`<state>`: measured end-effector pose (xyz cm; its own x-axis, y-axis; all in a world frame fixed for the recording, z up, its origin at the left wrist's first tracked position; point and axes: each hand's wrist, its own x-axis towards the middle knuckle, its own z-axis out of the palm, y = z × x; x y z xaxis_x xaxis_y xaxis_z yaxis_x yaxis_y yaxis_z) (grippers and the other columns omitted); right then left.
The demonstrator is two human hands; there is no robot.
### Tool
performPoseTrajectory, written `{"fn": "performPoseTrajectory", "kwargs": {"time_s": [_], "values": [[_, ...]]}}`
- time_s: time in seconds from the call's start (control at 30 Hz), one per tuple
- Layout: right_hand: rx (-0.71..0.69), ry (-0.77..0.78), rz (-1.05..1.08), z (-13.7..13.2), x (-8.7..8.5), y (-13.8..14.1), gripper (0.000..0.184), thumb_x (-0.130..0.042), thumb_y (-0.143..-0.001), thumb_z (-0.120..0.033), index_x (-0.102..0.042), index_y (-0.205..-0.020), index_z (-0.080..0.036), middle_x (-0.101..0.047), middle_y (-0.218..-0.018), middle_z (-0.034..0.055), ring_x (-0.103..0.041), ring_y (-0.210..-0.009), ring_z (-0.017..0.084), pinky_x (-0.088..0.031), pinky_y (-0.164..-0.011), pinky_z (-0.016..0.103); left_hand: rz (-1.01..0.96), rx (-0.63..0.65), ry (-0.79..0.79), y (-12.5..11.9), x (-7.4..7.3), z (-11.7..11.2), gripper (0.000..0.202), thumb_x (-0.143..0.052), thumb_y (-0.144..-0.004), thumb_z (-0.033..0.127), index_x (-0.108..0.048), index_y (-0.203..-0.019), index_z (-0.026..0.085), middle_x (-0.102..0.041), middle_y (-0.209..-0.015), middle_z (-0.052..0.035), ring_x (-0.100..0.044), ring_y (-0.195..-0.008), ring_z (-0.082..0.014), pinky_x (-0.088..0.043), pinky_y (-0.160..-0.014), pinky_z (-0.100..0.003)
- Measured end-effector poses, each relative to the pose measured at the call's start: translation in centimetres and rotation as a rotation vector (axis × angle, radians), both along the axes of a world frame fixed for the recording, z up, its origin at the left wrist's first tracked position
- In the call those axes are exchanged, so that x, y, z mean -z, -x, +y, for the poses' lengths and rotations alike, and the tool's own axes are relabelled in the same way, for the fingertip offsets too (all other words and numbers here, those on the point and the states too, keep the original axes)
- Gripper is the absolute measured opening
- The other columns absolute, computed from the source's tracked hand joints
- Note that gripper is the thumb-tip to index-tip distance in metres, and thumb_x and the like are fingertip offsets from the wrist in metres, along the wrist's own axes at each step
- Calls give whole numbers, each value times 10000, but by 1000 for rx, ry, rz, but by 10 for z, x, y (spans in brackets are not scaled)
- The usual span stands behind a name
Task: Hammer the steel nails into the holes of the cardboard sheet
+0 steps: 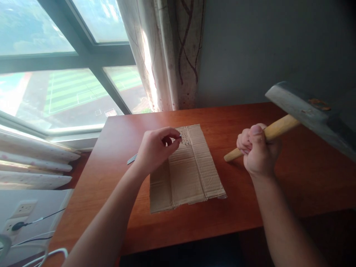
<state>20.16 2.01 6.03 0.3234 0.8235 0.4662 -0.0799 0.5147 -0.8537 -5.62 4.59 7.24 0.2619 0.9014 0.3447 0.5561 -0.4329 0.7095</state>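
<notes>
My right hand (258,148) is wrapped round the wooden handle of a hammer (282,127), raised above the right side of the table. Its grey metal head points up and to the right. Thumb and fingertips of my left hand (160,146) are pinched together over the far part of a flat piece of cardboard (185,174). Whatever small dark thing sits between them is too small to name. Beside the fingertips, a patch of small dark holes (184,138) marks the cardboard. Partly behind my left wrist lies a thin, striped metallic item (131,159).
The cardboard rests on a reddish-brown wooden table (111,185). A window (91,89) and patterned curtains (164,55) stand behind and left, with a grey wall (250,48) at the back. Cables (41,256) and a wall socket (23,209) are at lower left.
</notes>
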Motion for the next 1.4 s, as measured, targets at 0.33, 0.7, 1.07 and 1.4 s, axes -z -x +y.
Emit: {"fn": "performPoseTrajectory", "kwargs": {"time_s": [0.33, 0.7, 1.07, 1.4], "values": [[-6, -10, 11, 2, 2, -1, 492, -686, -905, -408, -344, -606, -218, -286, -465, -95, -245, -358, 45, -150, -362, 231, 21, -16, -1, -1, 7, 0, 53, -681, -809, 214, -713, -808, 171, -696, -682, 8, -567, -559, -85, -456, -561, -205], [0, 3, -17, 1, 2, -1, 500, -680, -903, -429, -334, -605, -226, -282, -470, -92, -251, -366, 55, -156, -360, 243, 15, -6, -13, -2, 8, 0, 77, -667, -817, 237, -707, -808, 172, -707, -692, -6, -593, -570, -99, -454, -529, -208], [-6, -7, -6, 0, 1, 0, 484, -674, -910, -405, -345, -603, -225, -283, -468, -92, -242, -364, 55, -142, -358, 248, 13, -16, -20, -2, 9, 0, 67, -681, -815, 232, -712, -805, 174, -712, -694, 0, -591, -565, -94, -462, -542, -210], [12, 6, -21, 1, 2, -1, 503, -679, -901, -439, -326, -613, -227, -268, -471, -96, -233, -369, 54, -152, -362, 240, 1, -21, -16, -3, 7, -1, 86, -672, -813, 251, -710, -797, 176, -705, -676, -4, -593, -557, -100, -478, -537, -215]]}}
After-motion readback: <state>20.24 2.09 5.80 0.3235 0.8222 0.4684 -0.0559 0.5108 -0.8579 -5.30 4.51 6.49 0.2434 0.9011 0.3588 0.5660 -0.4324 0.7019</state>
